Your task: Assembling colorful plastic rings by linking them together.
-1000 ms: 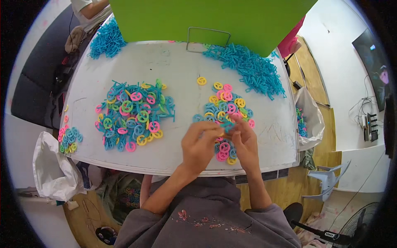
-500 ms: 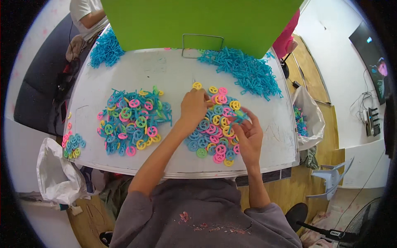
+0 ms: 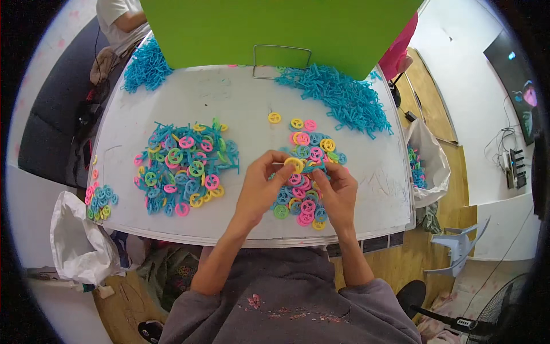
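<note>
My left hand (image 3: 259,184) pinches a yellow spoked plastic wheel (image 3: 294,165) between thumb and fingers. Close beside it, my right hand (image 3: 340,196) is closed on a blue plastic stick piece (image 3: 313,167). The wheel and the stick piece meet or nearly meet; I cannot tell whether they are joined. Beneath and around both hands spreads a pile of loose wheels (image 3: 307,207) in pink, yellow, blue and green. To the left lies a heap of wheels mixed with blue stick pieces (image 3: 184,169).
Blue stick pieces are heaped at the table's far right (image 3: 344,100) and far left (image 3: 144,67). A green board (image 3: 281,34) stands across the back, with a wire stand (image 3: 282,46) before it. White sacks hang at the left (image 3: 80,235) and right (image 3: 432,166). Another person sits far left.
My left hand has come back from the pile's far edge with a yellow wheel. My right hand has shifted slightly left with the blue stick piece, bringing the two together.
</note>
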Demonstrator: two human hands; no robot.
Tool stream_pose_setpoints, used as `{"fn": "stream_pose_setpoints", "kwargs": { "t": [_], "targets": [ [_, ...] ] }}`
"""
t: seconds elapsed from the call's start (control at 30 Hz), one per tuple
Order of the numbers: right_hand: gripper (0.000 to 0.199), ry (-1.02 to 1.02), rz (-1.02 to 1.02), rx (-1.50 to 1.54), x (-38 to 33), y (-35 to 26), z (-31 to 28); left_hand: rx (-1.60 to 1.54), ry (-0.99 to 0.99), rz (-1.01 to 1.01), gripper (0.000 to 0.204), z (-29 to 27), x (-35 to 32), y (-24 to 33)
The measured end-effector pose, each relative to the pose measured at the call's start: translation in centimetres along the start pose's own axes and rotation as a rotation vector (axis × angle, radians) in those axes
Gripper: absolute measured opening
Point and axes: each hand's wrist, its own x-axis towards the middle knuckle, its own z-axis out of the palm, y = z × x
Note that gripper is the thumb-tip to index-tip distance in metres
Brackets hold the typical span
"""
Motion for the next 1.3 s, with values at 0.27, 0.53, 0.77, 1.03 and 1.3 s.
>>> {"fn": "stream_pose_setpoints", "kwargs": {
  "t": [0.27,0.53,0.77,1.03,1.3],
  "targets": [
    [0.026,0.014,0.049,0.001,-0.1,-0.6,1.3,0.016,0.131,0.241,0.011,1.0,-1.1,-1.4],
    [0.021,-0.034,0.300,0.131,0.7,-0.2,0.4,0.601,0.152,0.893,0.014,0.5,-1.5,-2.5],
    [0.016,-0.030,-0.019,-0.137,0.0,-0.5,1.2,-0.141,0.115,0.171,0.010,0.7,-1.8,-1.3],
    [0.012,-0.069,-0.083,-0.309,-0.2,-0.7,1.4,-0.002,0.063,0.080,0.010,-0.6,-1.4,-1.6],
    [0.011,-0.125,-0.119,-0.417,0.0,-1.1,1.2,0.004,0.003,-0.012,0.013,-1.2,-0.8,-1.9]
  ]
}}
